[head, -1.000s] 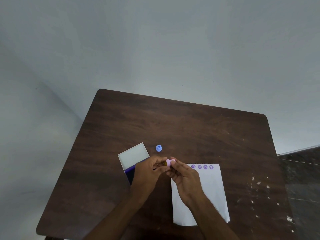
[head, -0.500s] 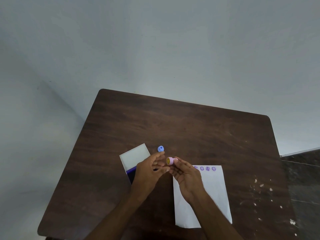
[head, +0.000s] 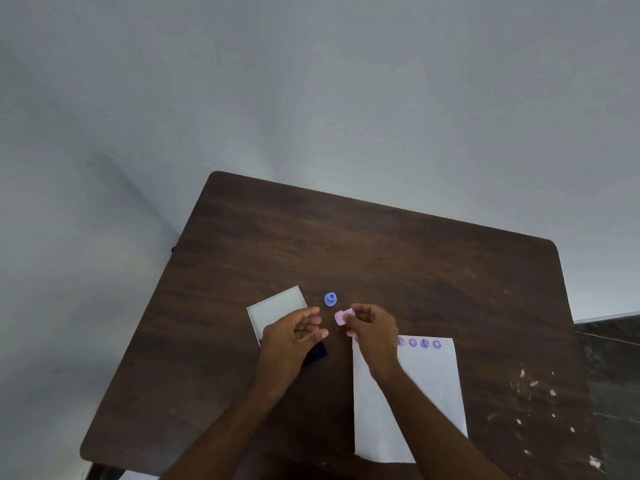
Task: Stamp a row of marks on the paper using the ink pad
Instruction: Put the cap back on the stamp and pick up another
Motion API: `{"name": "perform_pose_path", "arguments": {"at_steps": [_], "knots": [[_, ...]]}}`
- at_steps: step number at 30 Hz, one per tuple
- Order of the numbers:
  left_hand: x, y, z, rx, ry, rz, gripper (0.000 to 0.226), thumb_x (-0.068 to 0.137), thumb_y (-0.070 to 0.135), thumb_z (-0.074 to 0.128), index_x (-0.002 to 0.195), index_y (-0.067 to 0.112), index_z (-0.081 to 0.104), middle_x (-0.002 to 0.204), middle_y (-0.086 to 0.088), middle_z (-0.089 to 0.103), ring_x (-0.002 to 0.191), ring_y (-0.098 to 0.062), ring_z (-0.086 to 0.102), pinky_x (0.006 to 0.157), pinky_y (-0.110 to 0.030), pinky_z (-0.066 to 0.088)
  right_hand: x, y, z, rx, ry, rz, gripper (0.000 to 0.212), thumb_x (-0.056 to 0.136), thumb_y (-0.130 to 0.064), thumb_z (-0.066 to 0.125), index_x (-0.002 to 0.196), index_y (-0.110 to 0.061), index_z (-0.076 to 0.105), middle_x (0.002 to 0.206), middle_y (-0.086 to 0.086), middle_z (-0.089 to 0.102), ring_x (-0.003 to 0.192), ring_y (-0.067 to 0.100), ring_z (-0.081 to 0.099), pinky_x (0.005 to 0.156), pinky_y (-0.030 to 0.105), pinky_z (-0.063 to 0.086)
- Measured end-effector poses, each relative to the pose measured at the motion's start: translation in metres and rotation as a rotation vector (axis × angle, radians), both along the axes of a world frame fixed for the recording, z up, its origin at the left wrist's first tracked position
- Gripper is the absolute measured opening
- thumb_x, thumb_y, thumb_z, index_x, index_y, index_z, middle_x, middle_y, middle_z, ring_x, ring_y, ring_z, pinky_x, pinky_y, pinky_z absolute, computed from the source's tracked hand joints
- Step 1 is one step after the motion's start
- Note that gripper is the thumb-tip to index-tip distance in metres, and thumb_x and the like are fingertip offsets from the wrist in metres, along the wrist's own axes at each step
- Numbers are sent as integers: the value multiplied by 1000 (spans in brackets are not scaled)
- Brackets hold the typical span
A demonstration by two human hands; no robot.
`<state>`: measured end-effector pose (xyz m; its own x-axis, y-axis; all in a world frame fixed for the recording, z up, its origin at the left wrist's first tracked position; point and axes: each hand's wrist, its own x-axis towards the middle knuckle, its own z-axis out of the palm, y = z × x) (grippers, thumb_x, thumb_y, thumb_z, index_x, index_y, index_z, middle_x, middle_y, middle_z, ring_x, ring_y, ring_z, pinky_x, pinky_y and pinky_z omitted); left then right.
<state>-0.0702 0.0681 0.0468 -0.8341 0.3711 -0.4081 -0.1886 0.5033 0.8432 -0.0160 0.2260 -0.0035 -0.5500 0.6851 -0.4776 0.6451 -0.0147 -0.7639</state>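
Note:
My right hand (head: 372, 327) pinches a small pink stamp (head: 343, 316) above the table, just left of the white paper (head: 422, 382). A row of several purple marks (head: 419, 342) runs along the paper's top edge, partly hidden by that hand. My left hand (head: 294, 336) hovers with loosely spread fingers over the ink pad (head: 317, 355), whose dark pad shows beneath it. The pad's white lid (head: 273, 308) stands open behind the hand.
A small blue stamp (head: 330, 298) stands on the dark wooden table (head: 381, 254) just beyond my hands. White specks dot the table's right side. Pale walls surround the table at the back and left.
My hands have drawn apart. The left hand let go of the pink stamp and moved left over the ink pad; the right hand keeps the stamp.

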Motion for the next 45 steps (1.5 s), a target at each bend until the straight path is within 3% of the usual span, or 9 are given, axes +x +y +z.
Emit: {"name": "perform_pose_path", "arguments": {"at_steps": [4,7,11,20,29,36,38,42,45], "knots": [[-2,-2,-2,17,11,17,39,79,21,75,117,22,66,95,19,69,86,10,63,72,0,43,-3,-3,-6,208,-25,151,7,83,-28,72,87,-26,67,79,-12,66,75,4,63,63,13,43],[-3,-4,-4,11,13,15,39,79,23,75,117,24,65,94,21,68,87,11,63,72,1,43,-11,-2,-12,284,-148,288,11,91,-31,62,90,-21,67,81,-8,62,72,6,57,60,10,36],[-5,-6,-7,-5,13,8,41,80,25,74,119,24,64,96,21,67,88,8,64,71,1,43,-15,-1,-23,304,-255,408,19,93,-29,59,103,-15,65,98,2,65,81,9,54,77,19,39],[-7,-9,-10,7,20,21,40,79,24,75,118,22,65,99,16,69,88,2,66,72,1,44,-8,-2,-14,500,-181,473,21,85,-35,66,99,-20,64,101,-1,67,83,9,51,78,19,37],[-6,-16,-7,87,51,65,32,76,19,78,107,24,69,91,15,72,82,3,66,76,-7,50,-41,-8,2,646,-130,660,45,92,-34,58,131,-12,54,133,8,58,124,25,45,104,36,41],[-8,-22,-6,111,46,112,27,78,18,77,103,26,70,88,13,73,81,0,68,79,-13,53,-47,-8,10,839,-62,817,24,90,-28,58,103,-11,68,110,7,70,102,19,57,93,30,39],[-10,-23,-5,91,58,121,25,81,24,74,105,27,70,90,17,72,83,5,66,75,-7,50,-43,-9,20,746,18,688,21,88,-25,62,99,-8,71,101,8,73,90,15,59,87,29,41],[-13,-19,1,61,64,126,30,84,30,70,113,33,66,99,22,68,89,9,62,74,-5,48,-26,-16,41,157,129,207,20,82,-24,74,102,-24,72,92,-10,73,75,4,67,68,16,51],[-13,-13,8,108,76,88,34,82,31,72,115,37,63,93,24,66,88,13,60,73,1,43,-14,-18,48,-281,157,26,13,79,-17,76,92,-19,78,82,0,78,68,13,73,56,17,54]]}}
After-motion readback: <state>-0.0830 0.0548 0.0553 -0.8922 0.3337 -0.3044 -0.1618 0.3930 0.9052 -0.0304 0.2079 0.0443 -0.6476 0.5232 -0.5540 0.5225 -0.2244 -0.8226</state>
